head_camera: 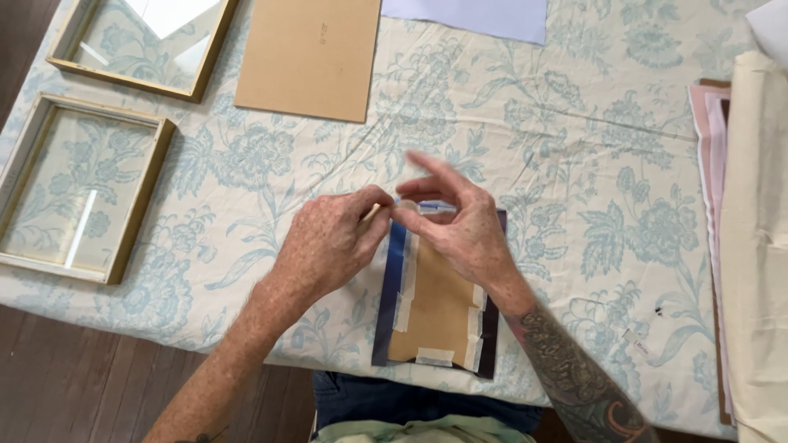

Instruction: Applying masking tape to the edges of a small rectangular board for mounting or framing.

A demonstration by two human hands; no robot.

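Floral blue-and-white tablecloth (574, 164) over a dark wood floor; taping step in hand.

Head view: a dark navy sheet (386, 303) lies at the near table edge with a tan backing card (439, 308) on top, pale tape strips (403, 312) along its left, right and bottom edges. Long axis runs away from the person, top end under the hands. Left hand (328, 246) and right hand (464, 230) meet at that top edge, fingertips pinching a small piece of tape together; neither is free. Judgement: top edge is the one being taped; next move needs the strip laid flat across the card-to-sheet seam and pressed down. Two empty wooden frames (78, 189) and a brown board (308, 57) sit well apart, far left.
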